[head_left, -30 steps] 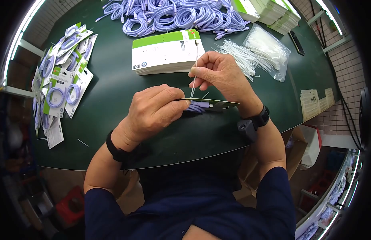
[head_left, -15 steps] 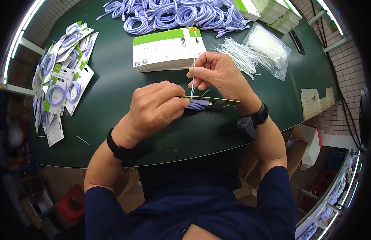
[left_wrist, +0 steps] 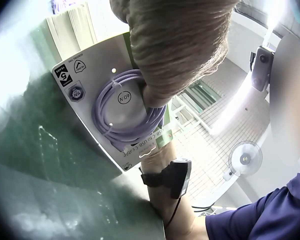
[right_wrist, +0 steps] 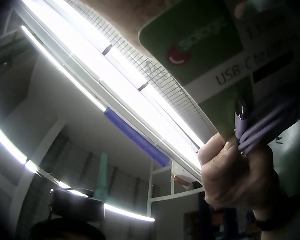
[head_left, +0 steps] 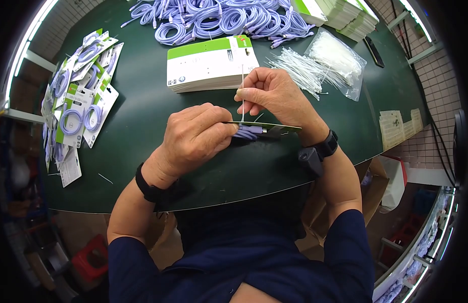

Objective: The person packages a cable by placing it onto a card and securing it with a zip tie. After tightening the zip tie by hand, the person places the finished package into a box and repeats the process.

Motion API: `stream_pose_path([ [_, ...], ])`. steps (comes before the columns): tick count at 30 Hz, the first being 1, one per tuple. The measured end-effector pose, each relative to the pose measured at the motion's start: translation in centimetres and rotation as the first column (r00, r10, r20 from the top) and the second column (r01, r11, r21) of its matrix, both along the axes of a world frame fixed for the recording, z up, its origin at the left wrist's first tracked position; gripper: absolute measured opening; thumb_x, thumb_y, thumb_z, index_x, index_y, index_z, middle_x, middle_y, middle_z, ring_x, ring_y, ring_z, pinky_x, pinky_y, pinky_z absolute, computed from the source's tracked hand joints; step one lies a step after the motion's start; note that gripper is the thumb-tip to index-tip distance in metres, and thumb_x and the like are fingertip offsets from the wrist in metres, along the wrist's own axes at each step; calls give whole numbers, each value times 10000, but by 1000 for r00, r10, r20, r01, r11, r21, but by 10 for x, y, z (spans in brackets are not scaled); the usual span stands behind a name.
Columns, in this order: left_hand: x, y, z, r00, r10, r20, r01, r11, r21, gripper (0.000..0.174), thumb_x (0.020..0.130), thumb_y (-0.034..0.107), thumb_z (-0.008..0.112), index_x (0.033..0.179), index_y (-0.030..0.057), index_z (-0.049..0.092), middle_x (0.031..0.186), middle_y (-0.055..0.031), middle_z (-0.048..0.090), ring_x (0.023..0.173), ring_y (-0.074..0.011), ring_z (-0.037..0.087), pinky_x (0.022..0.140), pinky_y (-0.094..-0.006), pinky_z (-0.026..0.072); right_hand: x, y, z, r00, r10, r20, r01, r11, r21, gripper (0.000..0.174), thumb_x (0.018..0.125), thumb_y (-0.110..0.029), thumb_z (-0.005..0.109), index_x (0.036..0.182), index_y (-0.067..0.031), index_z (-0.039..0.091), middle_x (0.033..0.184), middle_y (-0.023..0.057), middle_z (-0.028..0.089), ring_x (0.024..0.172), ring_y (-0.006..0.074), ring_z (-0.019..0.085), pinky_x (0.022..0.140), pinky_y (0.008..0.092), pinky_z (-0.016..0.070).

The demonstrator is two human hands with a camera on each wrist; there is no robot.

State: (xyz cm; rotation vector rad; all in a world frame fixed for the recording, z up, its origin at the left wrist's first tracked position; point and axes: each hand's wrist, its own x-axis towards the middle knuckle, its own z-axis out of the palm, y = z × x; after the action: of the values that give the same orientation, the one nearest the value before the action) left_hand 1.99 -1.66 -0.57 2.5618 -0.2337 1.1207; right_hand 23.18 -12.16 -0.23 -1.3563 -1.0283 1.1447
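Observation:
Near the front of the table, my left hand (head_left: 196,132) grips one end of a cardboard cable card (left_wrist: 85,105), which is held edge-on in the head view. A coiled purple USB-C cable (left_wrist: 101,111) lies against the card's printed face, bound by a thin white tie at the top of the coil. Behind the card, my right hand (head_left: 278,96) pinches a white cable tie (head_left: 242,81) between thumb and fingers. The tie stands almost upright from the card's back.
A stack of blank-fronted cards (head_left: 208,70) stands just beyond my hands. Loose white ties (head_left: 299,73) and a plastic bag of ties (head_left: 340,60) lie right of it. Purple cables (head_left: 218,20) are heaped at the back, and finished carded cables (head_left: 72,118) pile up at left.
My right hand has shifted slightly left with the tie, whose upper end now sits lower and more upright. The left hand keeps its grip on the card.

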Motion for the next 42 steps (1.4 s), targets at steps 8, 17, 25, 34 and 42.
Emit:
stream_pose_path([
  [8, -1, -1, -2, 999, 33, -10, -33, 999, 3, 261, 669, -4, 821, 877, 76, 684, 872, -31, 660, 708, -203, 670, 587, -336, 545, -2, 1, -3, 1000, 4, -13, -3, 999, 35, 140, 1004, -104, 745, 1013, 22, 684, 888, 88, 760, 762, 121, 756, 654, 212, 611],
  [17, 0, 0, 4, 1000, 22, -2, -22, 999, 32, 266, 672, -56, 837, 856, 56, 682, 855, -63, 704, 674, -215, 685, 573, -328, 542, 2, 1, -6, 968, 218, -123, -211, 975, 69, 110, 1009, -96, 731, 1000, 2, 680, 895, 89, 759, 763, 120, 746, 647, 210, 589],
  [25, 0, -2, 4, 999, 38, -19, -38, 999, 24, 189, 710, 3, 810, 854, 70, 709, 937, -38, 705, 730, -197, 695, 617, -336, 554, 4, -3, 9, 951, 129, -279, -153, 986, -66, 112, 1000, -113, 717, 982, -5, 696, 873, 57, 744, 749, 87, 675, 685, 231, 555],
  [34, -2, -2, 7, 999, 0, -36, 2, 999, 48, 217, 684, -22, 814, 860, 46, 708, 976, -65, 747, 723, -223, 723, 627, -329, 586, 2, -5, 10, 951, 275, -139, -282, 959, -34, 170, 1003, -121, 719, 1040, 34, 777, 855, 23, 724, 722, 61, 637, 662, 207, 522],
  [42, -1, 0, 4, 999, -39, -14, 39, 999, 34, 202, 695, -12, 810, 844, 55, 691, 963, -52, 741, 706, -213, 713, 603, -331, 572, 8, -1, 6, 931, 354, -93, -361, 929, -76, 189, 972, -77, 749, 1117, 44, 753, 903, 26, 733, 770, 59, 650, 677, 201, 533],
])
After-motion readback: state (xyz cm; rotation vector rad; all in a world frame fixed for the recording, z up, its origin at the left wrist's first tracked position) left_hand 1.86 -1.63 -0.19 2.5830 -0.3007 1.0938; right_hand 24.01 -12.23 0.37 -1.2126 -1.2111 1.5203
